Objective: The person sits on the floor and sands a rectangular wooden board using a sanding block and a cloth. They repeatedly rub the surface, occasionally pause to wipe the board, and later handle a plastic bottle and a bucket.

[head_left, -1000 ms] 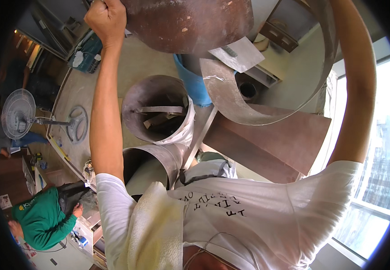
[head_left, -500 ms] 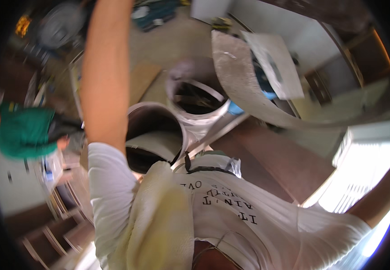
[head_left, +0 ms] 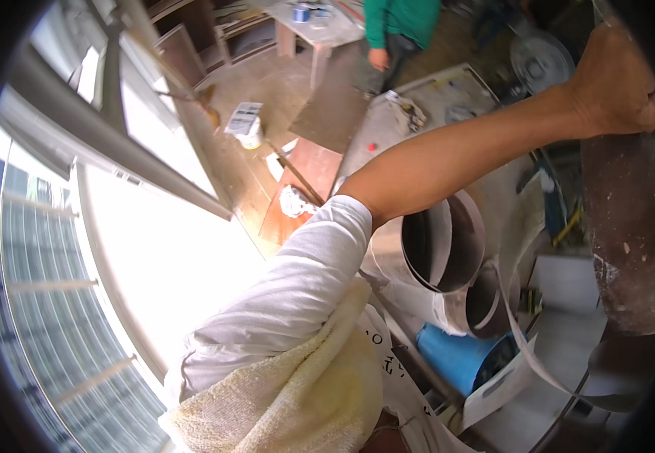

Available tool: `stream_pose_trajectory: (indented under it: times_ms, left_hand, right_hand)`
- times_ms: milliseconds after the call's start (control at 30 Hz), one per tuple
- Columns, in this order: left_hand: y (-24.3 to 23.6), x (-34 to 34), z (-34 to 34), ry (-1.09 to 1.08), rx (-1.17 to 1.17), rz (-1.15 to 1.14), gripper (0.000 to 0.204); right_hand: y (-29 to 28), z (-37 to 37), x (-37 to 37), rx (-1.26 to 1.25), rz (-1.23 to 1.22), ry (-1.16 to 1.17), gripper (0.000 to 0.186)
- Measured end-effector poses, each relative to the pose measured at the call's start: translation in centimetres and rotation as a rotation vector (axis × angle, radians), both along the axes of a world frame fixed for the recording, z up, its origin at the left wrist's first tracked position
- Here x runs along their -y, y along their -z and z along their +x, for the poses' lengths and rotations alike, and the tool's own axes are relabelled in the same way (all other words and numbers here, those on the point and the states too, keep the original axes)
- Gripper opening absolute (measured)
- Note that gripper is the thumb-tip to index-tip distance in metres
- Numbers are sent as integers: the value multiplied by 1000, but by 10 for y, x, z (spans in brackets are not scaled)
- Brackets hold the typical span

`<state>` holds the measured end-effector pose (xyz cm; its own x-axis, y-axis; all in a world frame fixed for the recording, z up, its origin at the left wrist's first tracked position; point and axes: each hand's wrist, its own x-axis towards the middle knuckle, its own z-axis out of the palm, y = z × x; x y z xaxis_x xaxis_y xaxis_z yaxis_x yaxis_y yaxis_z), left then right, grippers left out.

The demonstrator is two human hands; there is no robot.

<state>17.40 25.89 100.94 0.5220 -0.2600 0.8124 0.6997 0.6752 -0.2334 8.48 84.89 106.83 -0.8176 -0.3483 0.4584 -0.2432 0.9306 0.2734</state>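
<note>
My left arm reaches across to the upper right, and my left hand [head_left: 620, 84] is closed at the upper end of a brown board [head_left: 629, 226] flecked with white. Its fingertips are partly hidden near the dark rim. Below my forearm stands a wide roll of brown sheet [head_left: 388, 253], with its hollow end facing up and a second, similar roll [head_left: 457, 308] beside it. A long pale strip [head_left: 510, 291] curves down between the rolls and the board. My right hand is outside the picture. A cream towel [head_left: 282, 385] hangs over my left shoulder.
Near the rolls lies a blue bucket [head_left: 459, 355]. A person in a green top [head_left: 410, 23] stands at the back, by a work table [head_left: 316, 32]. A fan [head_left: 540, 60], a white tub [head_left: 250, 137] and wooden boards [head_left: 331, 113] stand or lie farther off. Bright window panels [head_left: 169, 241] fill the left.
The whole view has turned sharply. My left arm, earlier pointing straight up with its hand out of frame, now stretches to the upper right with the hand visible. My right arm has left the picture.
</note>
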Motion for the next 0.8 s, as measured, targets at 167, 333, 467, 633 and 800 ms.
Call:
stream_pose_trajectory:
  times_ms: [167,333,467,633,800]
  left_hand:
    - [11,71,75,-479,215,9,45]
    - [19,132,165,-960,395,66,42]
    - [72,151,237,-1069,240,79,46]
    - [162,118,389,-1276,489,-84,34]
    - [266,85,477,-1469,683,207,44]
  right_hand:
    - [-15,-89,113,-16,-8,-299,35]
    - [-32,-142,294,-36,-28,-704,36]
    - [-35,-120,456,-22,-49,-1063,37]
    - [5,-15,660,94,-78,-1533,38]
    - [135,141,768,500,-152,-1726,38]
